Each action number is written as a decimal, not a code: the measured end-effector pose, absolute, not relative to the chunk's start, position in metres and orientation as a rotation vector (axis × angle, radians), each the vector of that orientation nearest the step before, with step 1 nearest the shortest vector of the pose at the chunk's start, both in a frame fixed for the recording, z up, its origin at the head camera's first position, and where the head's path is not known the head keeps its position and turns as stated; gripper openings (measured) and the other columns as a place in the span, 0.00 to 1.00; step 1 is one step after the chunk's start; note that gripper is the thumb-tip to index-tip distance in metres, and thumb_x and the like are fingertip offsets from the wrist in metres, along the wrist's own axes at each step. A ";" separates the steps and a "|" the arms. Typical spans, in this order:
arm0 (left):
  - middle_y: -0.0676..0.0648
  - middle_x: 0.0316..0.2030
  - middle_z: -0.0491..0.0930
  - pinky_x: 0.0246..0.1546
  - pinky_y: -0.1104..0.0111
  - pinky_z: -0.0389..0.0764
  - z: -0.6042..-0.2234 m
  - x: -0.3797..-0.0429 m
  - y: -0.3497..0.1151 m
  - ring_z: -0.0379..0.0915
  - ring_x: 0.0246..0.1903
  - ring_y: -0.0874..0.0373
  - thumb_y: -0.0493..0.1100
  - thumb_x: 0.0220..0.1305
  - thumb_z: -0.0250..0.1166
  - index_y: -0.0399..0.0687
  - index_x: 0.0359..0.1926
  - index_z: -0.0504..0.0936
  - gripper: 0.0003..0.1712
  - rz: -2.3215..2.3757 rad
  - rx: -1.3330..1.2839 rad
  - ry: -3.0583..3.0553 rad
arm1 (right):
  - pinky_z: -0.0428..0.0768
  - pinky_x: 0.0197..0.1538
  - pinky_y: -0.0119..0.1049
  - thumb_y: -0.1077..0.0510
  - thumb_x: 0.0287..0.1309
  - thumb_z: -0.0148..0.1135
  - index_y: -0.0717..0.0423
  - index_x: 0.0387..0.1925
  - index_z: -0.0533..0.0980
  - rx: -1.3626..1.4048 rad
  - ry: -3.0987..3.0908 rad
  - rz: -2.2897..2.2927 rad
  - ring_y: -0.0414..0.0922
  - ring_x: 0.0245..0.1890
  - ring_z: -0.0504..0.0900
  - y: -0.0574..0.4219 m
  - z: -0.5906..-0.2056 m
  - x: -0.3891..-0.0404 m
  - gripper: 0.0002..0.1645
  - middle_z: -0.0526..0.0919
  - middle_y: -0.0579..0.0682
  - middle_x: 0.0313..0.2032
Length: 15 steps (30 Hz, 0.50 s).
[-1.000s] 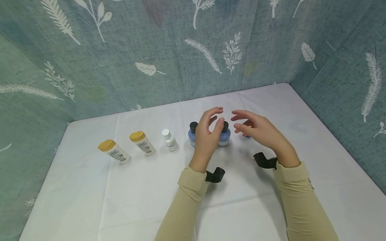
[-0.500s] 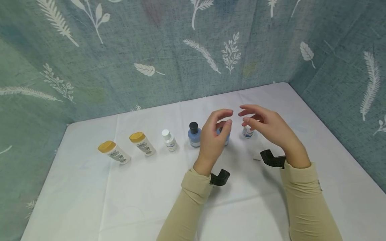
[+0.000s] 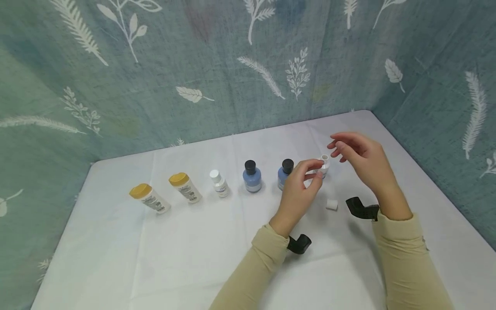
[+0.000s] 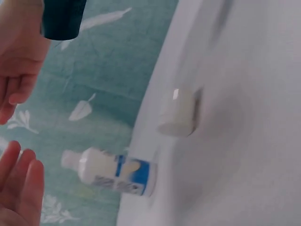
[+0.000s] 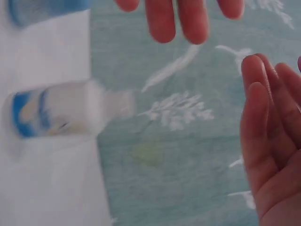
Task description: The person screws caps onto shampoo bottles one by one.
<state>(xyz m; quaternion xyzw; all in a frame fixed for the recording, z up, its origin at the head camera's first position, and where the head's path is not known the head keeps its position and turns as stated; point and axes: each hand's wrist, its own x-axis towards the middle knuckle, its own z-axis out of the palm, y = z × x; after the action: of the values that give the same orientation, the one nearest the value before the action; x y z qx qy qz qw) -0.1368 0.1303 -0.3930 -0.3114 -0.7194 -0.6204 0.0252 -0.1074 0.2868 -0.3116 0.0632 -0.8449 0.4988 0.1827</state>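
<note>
A small white bottle (image 3: 324,162) with a blue-and-white label stands upright and uncapped at the right of the row. Its bare neck shows clearly in the right wrist view, where the bottle (image 5: 61,110) is blurred. On the cloth in front of it lies a white cap (image 3: 331,204), also seen in the left wrist view as a cap (image 4: 178,113). My left hand (image 3: 297,193) hovers left of the bottle, fingers loosely curved and holding nothing. Right of and above the bottle is my right hand (image 3: 364,161), its fingers bent loosely around air. Both wrist views show the fingers apart from the bottle.
Two blue bottles with black caps, one blue bottle (image 3: 252,178) and another blue bottle (image 3: 284,174), stand left of the hands. Further left are a capped white bottle (image 3: 219,185) and two yellow-capped bottles (image 3: 187,188). A patterned curtain (image 3: 217,64) hangs behind the white-covered table (image 3: 186,258).
Both hands have moved right, the right one ending beyond the uncapped bottle. The bottle's open neck and the white cap on the table have come into fuller view.
</note>
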 end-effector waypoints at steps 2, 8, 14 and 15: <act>0.54 0.50 0.74 0.49 0.75 0.74 -0.397 -0.136 0.132 0.70 0.51 0.67 0.42 0.64 0.57 0.49 0.52 0.73 0.16 -1.899 -0.946 -2.271 | 0.77 0.35 0.25 0.59 0.63 0.53 0.62 0.49 0.75 0.175 -2.409 1.404 0.42 0.34 0.80 0.289 -0.316 -0.105 0.15 0.81 0.50 0.38; 0.57 0.51 0.73 0.49 0.72 0.74 -0.407 -0.132 0.139 0.68 0.52 0.66 0.48 0.60 0.61 0.53 0.54 0.72 0.21 -1.876 -0.805 -2.454 | 0.77 0.36 0.26 0.57 0.63 0.53 0.52 0.52 0.74 0.165 -2.491 1.406 0.39 0.34 0.80 0.306 -0.345 -0.113 0.16 0.80 0.47 0.41; 0.57 0.50 0.72 0.49 0.71 0.73 -0.413 -0.127 0.147 0.68 0.53 0.61 0.47 0.60 0.62 0.54 0.55 0.71 0.22 -1.934 -0.706 -2.536 | 0.77 0.36 0.27 0.55 0.64 0.53 0.50 0.55 0.70 0.163 -2.575 1.362 0.36 0.34 0.79 0.319 -0.362 -0.120 0.18 0.78 0.48 0.43; 0.57 0.50 0.72 0.49 0.72 0.73 -0.413 -0.127 0.149 0.68 0.53 0.61 0.48 0.60 0.61 0.54 0.54 0.71 0.21 -1.944 -0.692 -2.544 | 0.77 0.36 0.27 0.54 0.64 0.53 0.50 0.54 0.70 0.164 -2.589 1.372 0.36 0.34 0.79 0.320 -0.364 -0.121 0.18 0.78 0.49 0.43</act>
<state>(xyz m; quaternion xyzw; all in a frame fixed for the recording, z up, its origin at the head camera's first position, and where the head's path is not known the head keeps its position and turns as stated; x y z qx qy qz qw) -0.1265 0.1486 -0.4133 -0.2108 -0.7748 -0.5922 -0.0672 -0.1206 0.3202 -0.3644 0.0557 -0.8775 0.4650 0.1032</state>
